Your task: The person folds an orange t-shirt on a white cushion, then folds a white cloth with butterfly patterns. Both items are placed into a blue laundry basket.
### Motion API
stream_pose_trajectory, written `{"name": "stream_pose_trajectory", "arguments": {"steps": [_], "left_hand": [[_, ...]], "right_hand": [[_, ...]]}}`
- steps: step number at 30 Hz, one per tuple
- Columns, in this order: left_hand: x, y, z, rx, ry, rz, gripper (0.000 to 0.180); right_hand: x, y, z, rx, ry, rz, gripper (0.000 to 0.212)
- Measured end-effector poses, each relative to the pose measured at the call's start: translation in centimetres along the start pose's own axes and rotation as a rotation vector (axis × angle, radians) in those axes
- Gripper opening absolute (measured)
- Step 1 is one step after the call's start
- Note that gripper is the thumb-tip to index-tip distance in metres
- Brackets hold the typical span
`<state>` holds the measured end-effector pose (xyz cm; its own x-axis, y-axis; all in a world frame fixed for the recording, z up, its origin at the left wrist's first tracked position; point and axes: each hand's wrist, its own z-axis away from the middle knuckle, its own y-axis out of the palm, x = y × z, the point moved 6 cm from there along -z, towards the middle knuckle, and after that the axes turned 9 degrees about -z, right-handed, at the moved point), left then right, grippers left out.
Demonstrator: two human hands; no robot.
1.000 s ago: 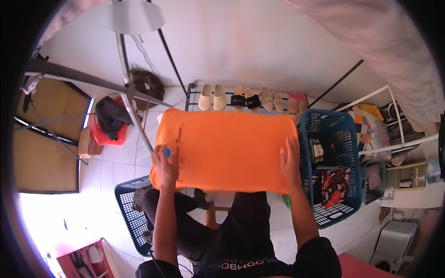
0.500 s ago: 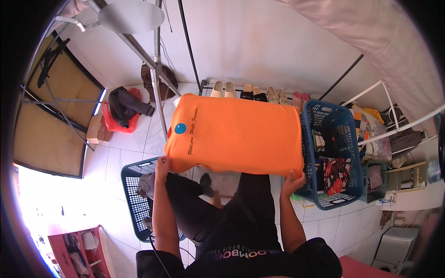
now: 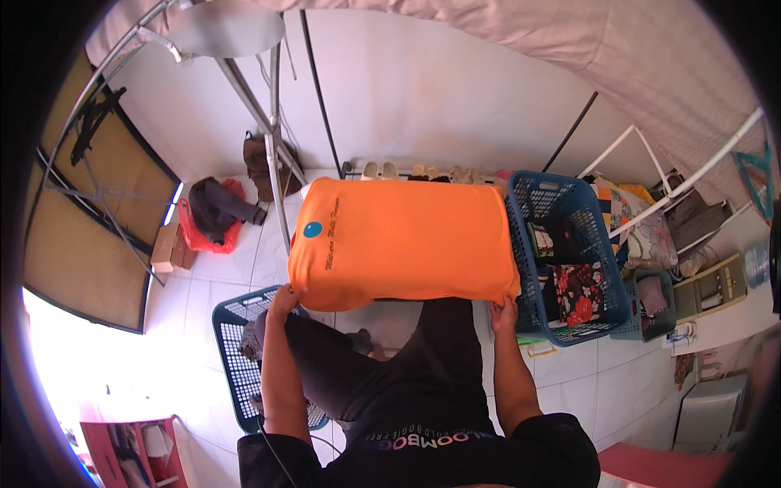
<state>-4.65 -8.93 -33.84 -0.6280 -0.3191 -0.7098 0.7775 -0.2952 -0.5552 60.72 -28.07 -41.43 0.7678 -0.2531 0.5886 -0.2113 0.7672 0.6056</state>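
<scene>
Two forearms are reaching forward nearly parallel from black sleeves, both hands held wide apart. The left hand (image 3: 283, 301) is pinching the near left corner of one orange cloth (image 3: 407, 240), its fingers drawn together on the edge; the right hand (image 3: 504, 315) is gripping the near right corner likewise, fingers closed. The cloth is lying spread out just beyond the knees, bearing one blue dot (image 3: 312, 229). Three baskets are standing around: the left basket (image 3: 229, 370) beside the left forearm, the large basket (image 3: 549, 191) just right of the cloth, the small basket (image 3: 633, 327) farther right. One carton (image 3: 167, 246) and one red bag (image 3: 194, 232) are sitting at far left.
</scene>
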Motion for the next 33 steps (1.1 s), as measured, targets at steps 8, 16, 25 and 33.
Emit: {"name": "stream_pose_trajectory", "arguments": {"steps": [8, 16, 25, 33], "left_hand": [[-0.9, -1.6, 3.9, 0.042, 0.038, 0.281, 0.035], [-3.0, -0.3, 7.2, 0.138, 0.016, 0.543, 0.031], [0.0, -1.0, 4.2, 0.059, 0.161, 0.425, 0.030], [-3.6, -1.7, 7.7, -0.426, 0.222, 0.032, 0.041]], "right_hand": [[2.0, 1.8, 4.1, 0.028, -0.181, 0.302, 0.032], [7.8, 4.5, 7.6, 0.096, -0.507, 0.784, 0.030], [7.2, 3.9, 7.3, 0.082, -0.843, 1.404, 0.035], [6.2, 1.8, 6.5, -0.002, -0.485, 0.658, 0.039]]}}
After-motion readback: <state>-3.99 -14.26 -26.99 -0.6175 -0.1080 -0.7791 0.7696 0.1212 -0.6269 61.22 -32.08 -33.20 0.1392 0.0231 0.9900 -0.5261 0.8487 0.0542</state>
